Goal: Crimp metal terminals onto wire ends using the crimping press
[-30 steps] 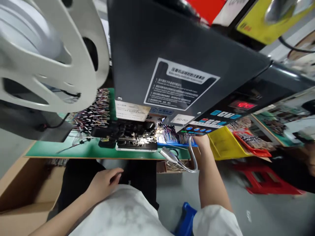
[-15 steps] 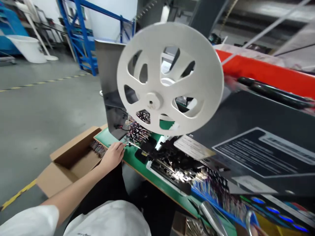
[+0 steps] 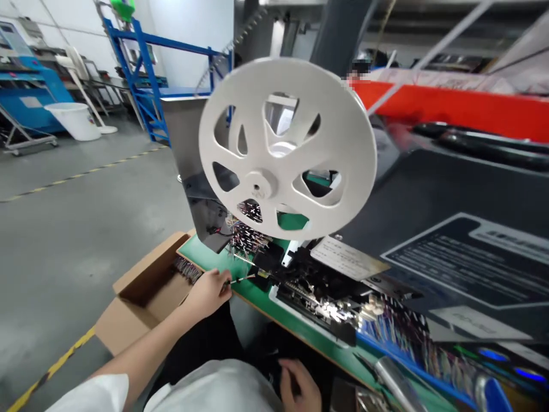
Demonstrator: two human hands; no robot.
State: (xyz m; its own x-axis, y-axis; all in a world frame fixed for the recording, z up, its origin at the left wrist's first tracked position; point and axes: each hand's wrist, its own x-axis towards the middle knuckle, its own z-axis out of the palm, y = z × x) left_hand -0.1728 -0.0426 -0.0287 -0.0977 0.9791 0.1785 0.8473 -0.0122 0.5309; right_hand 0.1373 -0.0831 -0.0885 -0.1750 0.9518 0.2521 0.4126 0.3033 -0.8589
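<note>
My left hand [image 3: 211, 293] is closed in a pinch at the green bench's near-left edge. From its fingertips a short thin wire [image 3: 242, 279] points right toward the black machine parts [image 3: 295, 286]. Behind the hand lies a heap of short dark wires with pale ends [image 3: 249, 237]. My right hand [image 3: 302, 388] is low at the bottom of the view, in front of my lap. Its fingers are loosely curled, with a gap between thumb and finger, and nothing shows in it.
A large white reel [image 3: 283, 166] stands above the machine. An open cardboard box [image 3: 128, 323] holding wires is on the left. A blue tray [image 3: 398, 349] of wires sits at the right, near a metal-handled tool [image 3: 397, 377]. The green bench [image 3: 295, 323] runs diagonally.
My left hand has moved slightly right and down, and a wire now shows in its fingers. My right hand has come from the far lower right to the bottom middle. The view has shifted.
</note>
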